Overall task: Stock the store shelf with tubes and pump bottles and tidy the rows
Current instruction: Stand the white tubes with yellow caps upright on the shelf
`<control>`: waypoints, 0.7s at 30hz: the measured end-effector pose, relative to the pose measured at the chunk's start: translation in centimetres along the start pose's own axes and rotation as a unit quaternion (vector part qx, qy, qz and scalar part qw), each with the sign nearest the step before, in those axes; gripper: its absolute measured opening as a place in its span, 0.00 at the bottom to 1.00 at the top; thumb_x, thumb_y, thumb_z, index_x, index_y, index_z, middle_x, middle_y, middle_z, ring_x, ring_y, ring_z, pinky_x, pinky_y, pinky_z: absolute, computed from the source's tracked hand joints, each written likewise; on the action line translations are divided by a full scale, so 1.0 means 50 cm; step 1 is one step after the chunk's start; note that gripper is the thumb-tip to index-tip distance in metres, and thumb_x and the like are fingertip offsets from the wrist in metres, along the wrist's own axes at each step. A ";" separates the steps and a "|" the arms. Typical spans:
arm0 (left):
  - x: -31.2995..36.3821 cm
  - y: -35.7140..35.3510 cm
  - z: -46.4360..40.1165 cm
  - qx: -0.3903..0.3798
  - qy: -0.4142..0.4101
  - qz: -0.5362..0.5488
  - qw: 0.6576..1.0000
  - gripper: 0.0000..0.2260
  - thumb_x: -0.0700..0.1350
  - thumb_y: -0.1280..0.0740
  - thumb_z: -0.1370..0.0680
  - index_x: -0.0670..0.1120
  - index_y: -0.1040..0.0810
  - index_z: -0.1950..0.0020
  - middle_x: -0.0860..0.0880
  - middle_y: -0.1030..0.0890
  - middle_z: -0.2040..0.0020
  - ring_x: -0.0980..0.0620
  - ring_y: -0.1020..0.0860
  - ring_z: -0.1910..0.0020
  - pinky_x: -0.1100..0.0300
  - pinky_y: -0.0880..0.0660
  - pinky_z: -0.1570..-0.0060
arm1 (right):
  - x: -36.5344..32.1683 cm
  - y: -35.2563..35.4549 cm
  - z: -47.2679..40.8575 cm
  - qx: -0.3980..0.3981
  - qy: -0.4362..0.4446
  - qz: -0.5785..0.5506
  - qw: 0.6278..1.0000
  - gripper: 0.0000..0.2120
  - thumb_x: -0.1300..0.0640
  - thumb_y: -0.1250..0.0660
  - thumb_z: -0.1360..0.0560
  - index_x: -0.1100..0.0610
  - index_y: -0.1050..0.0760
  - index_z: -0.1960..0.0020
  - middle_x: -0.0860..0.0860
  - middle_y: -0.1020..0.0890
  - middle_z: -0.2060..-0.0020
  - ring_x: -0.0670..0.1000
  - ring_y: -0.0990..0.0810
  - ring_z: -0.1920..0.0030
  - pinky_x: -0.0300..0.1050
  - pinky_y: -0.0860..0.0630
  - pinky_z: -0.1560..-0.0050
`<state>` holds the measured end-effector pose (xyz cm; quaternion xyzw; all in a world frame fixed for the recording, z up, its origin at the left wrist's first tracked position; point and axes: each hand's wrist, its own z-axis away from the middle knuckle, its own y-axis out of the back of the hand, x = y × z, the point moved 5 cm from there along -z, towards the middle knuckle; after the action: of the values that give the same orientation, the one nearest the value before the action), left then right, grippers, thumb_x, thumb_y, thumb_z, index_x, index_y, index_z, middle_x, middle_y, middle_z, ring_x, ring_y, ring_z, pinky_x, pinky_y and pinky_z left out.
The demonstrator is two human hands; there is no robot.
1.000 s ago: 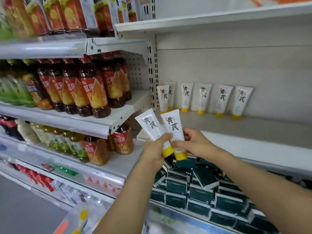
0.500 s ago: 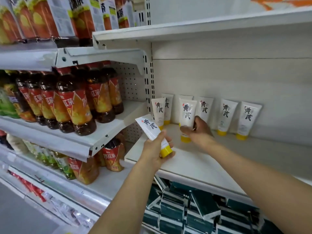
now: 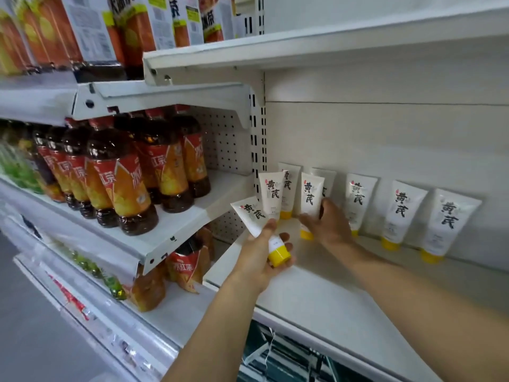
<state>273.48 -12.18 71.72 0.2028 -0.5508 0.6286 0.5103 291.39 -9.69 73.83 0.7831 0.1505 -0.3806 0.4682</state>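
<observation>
- Nearest, dark boxes (image 3: 286, 357) sit on the level below the shelf (image 3: 316, 296), seen between the two forearms.
- The left hand (image 3: 256, 260) holds a tube (image 3: 254, 216) over the shelf's front left corner; the fingers (image 3: 285, 238) curl round its lower end by the yellow cap, the thumb lies on its face, and the tube tilts up to the left.
- Further in, the right hand (image 3: 329, 226) grips a second tube (image 3: 311, 199) standing cap-down on the shelf; thumb and fingers pinch its lower body from both sides, just above the cap.
- Just left of it another tube (image 3: 271, 195) stands upright at the front, close to the tilted tube's top edge; I cannot tell if they touch.
- Behind these two, a back row leans on the rear wall: one tube (image 3: 289, 186) at the left end and one (image 3: 327, 179) mostly hidden behind the gripped tube.
- The row goes on to the right with three tubes, well spaced: (image 3: 358, 199), (image 3: 400, 210), (image 3: 447, 220), all cap-down.
- To the left, on the next bay, brown tea bottles (image 3: 124, 177) with red and orange labels fill a shelf, with more bottles above and below.
</observation>
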 end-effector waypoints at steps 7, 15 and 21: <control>-0.004 0.000 -0.019 0.005 -0.009 -0.005 1.000 0.15 0.52 0.31 0.23 0.46 0.25 0.40 0.43 0.17 0.55 0.47 0.19 0.62 0.50 0.20 0.62 | 0.003 -0.016 -0.005 0.003 0.011 -0.007 1.000 0.21 0.48 0.25 0.33 0.58 0.27 0.48 0.54 0.18 0.55 0.57 0.19 0.54 0.56 0.22 0.54; -0.010 -0.003 -0.022 0.002 -0.003 -0.006 1.000 0.13 0.51 0.31 0.23 0.47 0.25 0.41 0.42 0.17 0.53 0.46 0.19 0.60 0.48 0.20 0.60 | 0.005 -0.020 -0.004 -0.003 0.008 -0.019 1.000 0.22 0.47 0.25 0.32 0.58 0.28 0.46 0.53 0.18 0.53 0.56 0.19 0.53 0.56 0.22 0.52; -0.016 -0.001 -0.016 0.002 0.006 -0.003 1.000 0.16 0.53 0.32 0.23 0.47 0.25 0.38 0.43 0.16 0.54 0.46 0.19 0.59 0.49 0.20 0.61 | 0.013 -0.018 0.006 -0.044 -0.016 0.009 0.999 0.28 0.48 0.22 0.34 0.59 0.32 0.44 0.53 0.21 0.47 0.56 0.22 0.46 0.49 0.26 0.51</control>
<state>274.10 -11.81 70.87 0.2016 -0.5462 0.6294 0.5146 291.17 -9.58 72.72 0.7565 0.1528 -0.3823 0.5081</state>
